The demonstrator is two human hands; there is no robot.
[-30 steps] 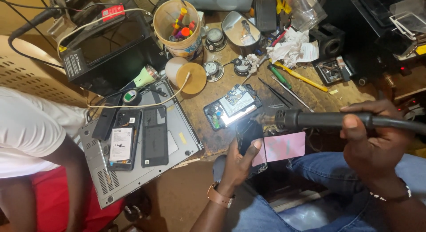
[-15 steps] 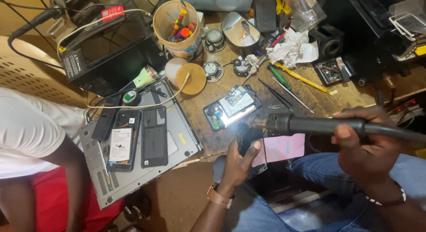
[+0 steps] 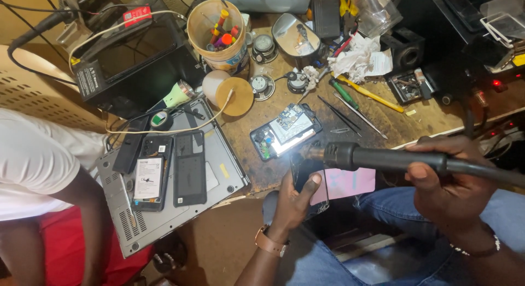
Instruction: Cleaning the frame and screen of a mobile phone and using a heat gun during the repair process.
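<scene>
Now your right hand (image 3: 445,179) is clenching around the long black hot-air tool with its thick handle (image 3: 394,159), and you are holding it almost level, with the metal nozzle pointing toward nine o'clock. Your left hand (image 3: 292,201) is grasping a small dark phone part (image 3: 302,171) just below the table edge; the thumb is lying on its right side, and the nozzle is sitting right beside its top end. What exactly this part is, I cannot tell.

At twelve o'clock from your left hand, an opened phone with bare green circuit board (image 3: 285,131) is lying on the worn wooden table (image 3: 404,119), very near the nozzle. At nine o'clock from it, a grey laptop turned upside down (image 3: 219,176) is carrying two black phones (image 3: 170,171) side by side. At eleven o'clock, a beige plastic cup full of coloured tools (image 3: 221,31) is standing. A thin yellow-handled tool (image 3: 369,94) is lying at one o'clock. Another person in a white shirt (image 3: 33,160) is sitting at the far nine o'clock side.
</scene>
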